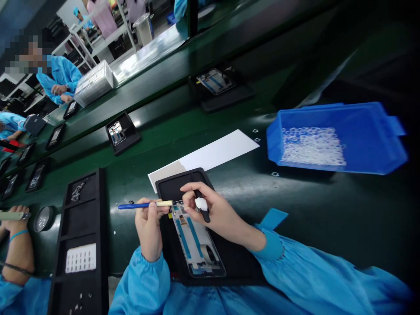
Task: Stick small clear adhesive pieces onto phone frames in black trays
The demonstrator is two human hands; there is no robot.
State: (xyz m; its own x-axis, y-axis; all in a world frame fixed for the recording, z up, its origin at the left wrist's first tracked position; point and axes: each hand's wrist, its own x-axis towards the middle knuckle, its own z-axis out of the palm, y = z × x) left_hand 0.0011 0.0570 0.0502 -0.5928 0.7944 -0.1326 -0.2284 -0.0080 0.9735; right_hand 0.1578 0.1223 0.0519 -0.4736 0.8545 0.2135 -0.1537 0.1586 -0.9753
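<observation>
My left hand (150, 227) pinches a pen-like tool (138, 206) with a blue barrel and a cream end. The cream end points right, over the top of an opened phone body (193, 236). Its inside shows blue strips and a curled dark flex cable near the bottom. Above the phone's upper right side, my right hand (216, 214) is closed with bent fingers around a slim black object with a white part (201, 204); its exact kind is unclear. The phone rests in a black tray (183, 177), which lies over part of a white sheet (219, 151).
A blue bin (370, 144) of small white pieces stands right; a few loose pieces lie beside it. Left is a compartmented black tray (101, 236) with small parts. Further phone trays (126, 142) sit on the green bench. A co-worker's hand (16, 218) is at far left.
</observation>
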